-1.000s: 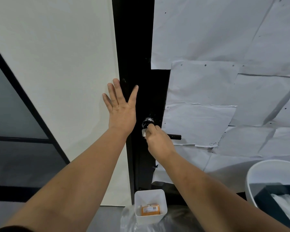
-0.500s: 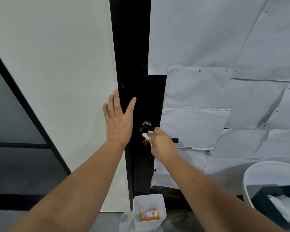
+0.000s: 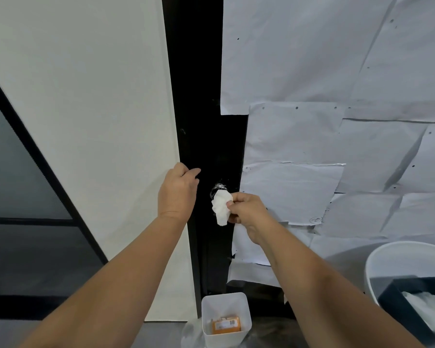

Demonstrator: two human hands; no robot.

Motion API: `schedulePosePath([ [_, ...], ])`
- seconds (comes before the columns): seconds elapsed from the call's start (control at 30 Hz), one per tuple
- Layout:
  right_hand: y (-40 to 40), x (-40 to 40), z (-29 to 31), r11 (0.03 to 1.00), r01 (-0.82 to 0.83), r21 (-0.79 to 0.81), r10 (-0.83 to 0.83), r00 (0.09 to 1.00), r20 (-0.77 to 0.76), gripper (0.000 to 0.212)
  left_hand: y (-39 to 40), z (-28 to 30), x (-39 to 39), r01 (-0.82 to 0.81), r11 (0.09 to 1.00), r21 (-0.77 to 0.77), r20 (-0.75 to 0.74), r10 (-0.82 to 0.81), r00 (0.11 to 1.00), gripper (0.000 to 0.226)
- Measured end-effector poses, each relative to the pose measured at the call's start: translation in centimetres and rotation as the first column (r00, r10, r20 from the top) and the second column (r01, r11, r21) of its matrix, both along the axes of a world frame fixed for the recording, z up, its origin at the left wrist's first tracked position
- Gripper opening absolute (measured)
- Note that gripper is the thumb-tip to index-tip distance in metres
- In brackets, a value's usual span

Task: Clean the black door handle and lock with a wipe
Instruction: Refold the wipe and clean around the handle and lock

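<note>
Two bare forearms are reaching up toward one tall black door (image 3: 199,96) seen from a head-worn camera. The right hand (image 3: 246,212) is pinching one crumpled white wipe (image 3: 221,205) between thumb and fingers, and the wipe is lying against the one round lock (image 3: 218,189), whose shiny top edge is peeking out just above it. The door handle itself is hidden behind the right hand and the wipe, so its position cannot be told exactly. The left hand (image 3: 177,192) is hovering just left of the lock, at the door's left edge, with its fingers loosely curled and holding nothing; whether it is touching the door cannot be told. Several overlapping sheets of white paper (image 3: 324,121) are covering the surface to the right of the door. A pale wall (image 3: 86,96) is standing to the left. Three containers are sitting below. One small white square cup (image 3: 226,315) is holding one orange packet (image 3: 226,325). One round white bin (image 3: 377,267) at the lower right is holding one dark box (image 3: 397,295), and white crumpled material (image 3: 425,307) is lying inside that box.
</note>
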State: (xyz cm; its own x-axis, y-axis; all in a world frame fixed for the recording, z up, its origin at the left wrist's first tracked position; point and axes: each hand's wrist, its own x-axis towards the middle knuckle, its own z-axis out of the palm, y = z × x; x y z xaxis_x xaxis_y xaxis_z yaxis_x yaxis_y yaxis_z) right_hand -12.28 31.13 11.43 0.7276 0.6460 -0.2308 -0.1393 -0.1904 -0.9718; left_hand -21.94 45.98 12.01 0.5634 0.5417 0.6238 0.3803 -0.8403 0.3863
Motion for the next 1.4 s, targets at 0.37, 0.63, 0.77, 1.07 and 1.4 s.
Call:
schedulePosePath([
  [0.37, 1.6, -0.9, 1.9, 0.992, 0.108, 0.063, -0.108, 0.994, -0.003, 0.02, -1.0, 2.1, -2.0, 0.243, 0.853, -0.462, 0.006, -0.27, 0.963, 0.023],
  [0.63, 1.3, -0.9, 1.1, 0.999, 0.032, -0.029, -0.035, 0.991, -0.128, 0.036, -1.1, 2.6, -2.1, 0.215, 0.832, -0.512, 0.044, -0.224, 0.974, 0.009],
  [0.77, 0.5, -1.3, 0.8, 0.997, -0.007, -0.082, 0.005, 1.0, -0.016, 0.012, -1.5, 2.8, -1.6, 0.213, 0.808, -0.55, 0.05, -0.223, 0.974, 0.01],
  [1.07, -1.6, 0.9, 1.5, 0.961, 0.246, 0.13, -0.185, 0.915, -0.359, 0.023, -0.5, 1.9, -2.0, 0.197, 0.739, -0.645, -0.018, -0.273, 0.962, 0.014],
  [1.4, -1.6, 1.3, 2.6, 0.948, 0.256, 0.192, -0.186, 0.929, -0.32, 0.026, -2.4, 1.8, -1.7, 0.158, 0.588, -0.793, -0.133, -0.422, 0.897, 0.026],
])
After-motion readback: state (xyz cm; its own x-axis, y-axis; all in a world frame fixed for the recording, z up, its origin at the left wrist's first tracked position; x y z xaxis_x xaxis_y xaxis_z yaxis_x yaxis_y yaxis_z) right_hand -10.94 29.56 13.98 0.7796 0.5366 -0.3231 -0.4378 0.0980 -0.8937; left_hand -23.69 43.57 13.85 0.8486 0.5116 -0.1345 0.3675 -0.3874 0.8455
